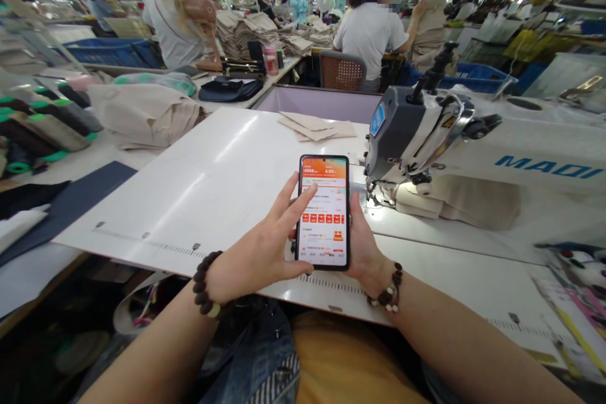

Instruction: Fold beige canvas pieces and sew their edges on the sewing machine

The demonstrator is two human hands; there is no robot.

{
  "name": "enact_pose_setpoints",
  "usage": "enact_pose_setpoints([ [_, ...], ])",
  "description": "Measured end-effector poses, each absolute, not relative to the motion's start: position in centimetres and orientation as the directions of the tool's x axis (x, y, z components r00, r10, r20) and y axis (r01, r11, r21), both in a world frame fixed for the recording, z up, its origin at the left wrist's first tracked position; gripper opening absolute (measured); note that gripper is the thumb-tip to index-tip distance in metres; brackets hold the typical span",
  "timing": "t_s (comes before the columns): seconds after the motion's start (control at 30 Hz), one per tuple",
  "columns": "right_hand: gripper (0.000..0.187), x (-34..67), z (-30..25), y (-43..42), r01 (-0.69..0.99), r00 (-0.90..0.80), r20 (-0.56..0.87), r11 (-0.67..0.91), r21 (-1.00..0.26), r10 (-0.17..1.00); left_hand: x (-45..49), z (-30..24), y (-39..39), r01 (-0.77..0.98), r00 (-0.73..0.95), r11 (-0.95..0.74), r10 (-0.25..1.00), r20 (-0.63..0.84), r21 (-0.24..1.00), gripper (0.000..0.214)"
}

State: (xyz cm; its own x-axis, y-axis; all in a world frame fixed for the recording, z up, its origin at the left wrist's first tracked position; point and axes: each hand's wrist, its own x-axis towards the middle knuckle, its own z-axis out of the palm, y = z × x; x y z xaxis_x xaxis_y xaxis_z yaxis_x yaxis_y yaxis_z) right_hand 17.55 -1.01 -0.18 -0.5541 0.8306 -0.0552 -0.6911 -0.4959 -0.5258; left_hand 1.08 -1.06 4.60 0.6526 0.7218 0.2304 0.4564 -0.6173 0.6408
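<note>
A smartphone with a lit orange-and-white screen is upright in front of me, over the white table. My right hand is closed around its right edge, with most of the fingers hidden behind it. On the other side, my left hand has its fingers stretched apart. One of its fingertips lies over the upper part of the screen, and its thumb reaches along the phone's lower edge. Just right of the phone stands a sewing machine, with beige fabric lying under its arm.
Folded beige pieces lie at the table's back. Thread cones and a beige fabric bundle are at left, near dark blue cloth. A person in a white shirt sits beyond, by fabric stacks.
</note>
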Motion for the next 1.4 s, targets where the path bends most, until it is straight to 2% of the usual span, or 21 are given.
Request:
enact_pose_setpoints([
  [0.17, 0.077, 17.6, -0.2, -1.0, -0.702, -0.548, -0.044, -0.488, -0.518, 0.835, 1.1, 4.6, -1.1, 0.469, 0.651, -0.616, 0.725, 0.223, 0.633, 0.102],
  [0.43, 0.075, 17.5, -0.1, -1.1, -0.708, -0.501, -0.101, -0.474, -0.523, 0.859, 1.4, 4.4, -1.2, 0.490, 0.643, -0.641, 0.723, 0.252, 0.590, 0.102],
  [0.97, 0.076, 17.5, -0.3, -1.0, -0.704, -0.527, -0.073, -0.484, -0.520, 0.847, 1.2, 4.6, -1.2, 0.439, 0.638, -0.623, 0.723, 0.264, 0.647, 0.100],
  [1.17, 0.078, 17.4, -0.3, -1.0, -0.699, -0.545, -0.077, -0.503, -0.508, 0.835, 1.2, 4.6, -1.0, 0.458, 0.619, -0.637, 0.729, 0.292, 0.620, 0.096],
  [1.27, 0.079, 17.3, -0.1, -1.0, -0.697, -0.543, -0.078, -0.500, -0.514, 0.836, 1.6, 4.5, -0.8, 0.462, 0.546, -0.586, 0.779, 0.307, 0.665, 0.086],
  [1.4, 0.076, 17.1, 0.2, -1.0, -0.710, -0.489, -0.113, -0.469, -0.524, 0.865, 2.5, 4.4, -0.4, 0.371, 0.429, -0.500, 0.840, 0.334, 0.782, 0.073],
])
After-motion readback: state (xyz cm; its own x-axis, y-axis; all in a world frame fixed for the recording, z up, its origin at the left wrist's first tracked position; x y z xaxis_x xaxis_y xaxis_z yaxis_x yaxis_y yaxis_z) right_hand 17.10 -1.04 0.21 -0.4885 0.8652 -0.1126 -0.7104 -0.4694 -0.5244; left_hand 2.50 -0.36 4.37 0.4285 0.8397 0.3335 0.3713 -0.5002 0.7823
